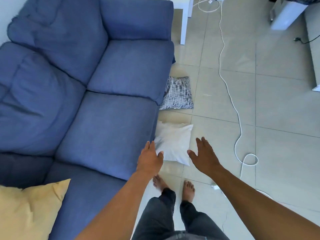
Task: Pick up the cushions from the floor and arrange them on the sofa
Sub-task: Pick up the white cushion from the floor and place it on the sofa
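Both hands spread, empty: left hand [150,159], right hand [204,155] flank white cushion [173,144] on floor.

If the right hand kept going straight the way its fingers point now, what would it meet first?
Most likely the white cushion on the tiled floor. The right hand is open, fingers aimed forward and down beside the cushion's right edge. Depth is unclear, so it may touch bare tile just beside it instead.

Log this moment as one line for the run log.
left hand open | right hand open | both reaching toward white cushion on floor | patterned cushion on floor | yellow cushion on sofa
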Motion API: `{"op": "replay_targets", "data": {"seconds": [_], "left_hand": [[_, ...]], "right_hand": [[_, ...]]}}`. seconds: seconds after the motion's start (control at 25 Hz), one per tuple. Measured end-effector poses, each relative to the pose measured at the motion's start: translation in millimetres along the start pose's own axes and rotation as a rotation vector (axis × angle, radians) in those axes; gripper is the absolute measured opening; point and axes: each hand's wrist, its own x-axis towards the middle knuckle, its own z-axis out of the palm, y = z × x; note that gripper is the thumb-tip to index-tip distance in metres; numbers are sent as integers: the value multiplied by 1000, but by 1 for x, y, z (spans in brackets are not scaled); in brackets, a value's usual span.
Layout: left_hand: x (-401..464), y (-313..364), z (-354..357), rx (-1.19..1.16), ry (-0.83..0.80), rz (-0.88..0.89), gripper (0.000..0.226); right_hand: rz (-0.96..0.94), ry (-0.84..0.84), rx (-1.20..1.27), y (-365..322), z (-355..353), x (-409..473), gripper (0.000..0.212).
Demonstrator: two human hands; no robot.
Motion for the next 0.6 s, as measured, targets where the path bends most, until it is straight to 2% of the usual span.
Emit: {"op": "replay_targets", "data": {"seconds": [0.32, 0.6], "left_hand": [[136, -4, 17, 38, -103, -30, 68], [267, -37, 103, -20, -154, -162, 57]], "right_hand": [[151, -24, 108, 10, 9, 114, 80], [283, -104, 199, 63, 88, 250, 78]]}}
